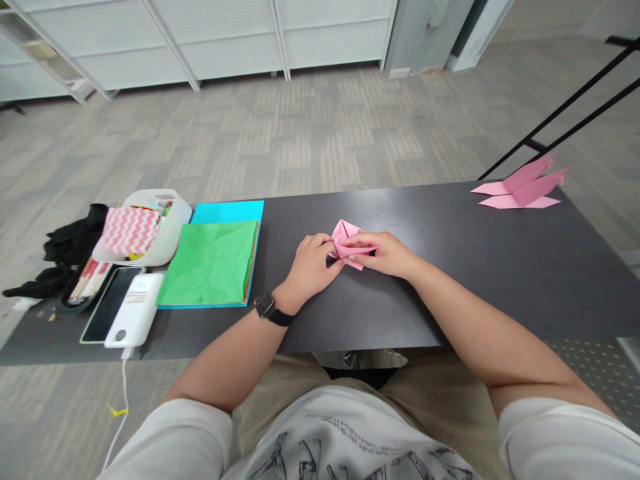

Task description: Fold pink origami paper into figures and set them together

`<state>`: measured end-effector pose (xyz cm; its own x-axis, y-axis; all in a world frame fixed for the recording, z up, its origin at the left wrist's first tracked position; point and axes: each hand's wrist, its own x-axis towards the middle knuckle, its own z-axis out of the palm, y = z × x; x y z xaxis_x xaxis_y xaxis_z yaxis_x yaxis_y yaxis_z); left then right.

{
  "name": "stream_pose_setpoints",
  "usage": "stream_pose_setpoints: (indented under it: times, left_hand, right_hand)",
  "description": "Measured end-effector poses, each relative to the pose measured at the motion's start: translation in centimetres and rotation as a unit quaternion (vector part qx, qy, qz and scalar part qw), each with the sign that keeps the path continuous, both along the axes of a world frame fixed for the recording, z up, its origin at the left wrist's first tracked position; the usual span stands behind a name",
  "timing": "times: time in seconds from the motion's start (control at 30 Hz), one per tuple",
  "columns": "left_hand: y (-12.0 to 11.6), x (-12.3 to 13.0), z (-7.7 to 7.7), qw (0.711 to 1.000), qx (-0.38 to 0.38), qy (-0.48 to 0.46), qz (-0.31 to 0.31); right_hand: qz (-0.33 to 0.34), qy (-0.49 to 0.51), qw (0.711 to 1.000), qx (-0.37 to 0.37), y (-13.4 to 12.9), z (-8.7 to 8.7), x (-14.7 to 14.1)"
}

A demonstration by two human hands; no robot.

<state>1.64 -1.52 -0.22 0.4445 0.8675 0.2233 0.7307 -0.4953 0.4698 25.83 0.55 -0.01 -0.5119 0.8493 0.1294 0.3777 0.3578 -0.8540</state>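
A partly folded piece of pink origami paper [345, 231] is between my hands over the middle of the dark table. My left hand [314, 263], with a black watch on its wrist, pinches the paper's left side between thumb and fingers. From the right, my right hand [384, 253] grips a raised flap, thumb below and fingers above. The paper has pointed corners and creases; parts of it are hidden under my fingers. At the table's far right stand two folded pink paper birds [525, 187], close together.
Left of my hands lies a stack of coloured paper, green sheet [213, 260] uppermost and blue sheet [227, 211] underneath. Farther left are a white basket [177, 220], a phone [107, 307], a white power bank [135, 310] with a cable, and black cloth [75, 237].
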Motion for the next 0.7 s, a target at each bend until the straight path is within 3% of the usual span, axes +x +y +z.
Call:
stream_pose_setpoints:
  times: [0.7]
  left_hand:
    - [0.1,0.27,-0.04,1.0,-0.019,-0.004,0.015]
  right_hand:
    - [0.025,0.035,0.999,0.003,-0.02,0.41,-0.03]
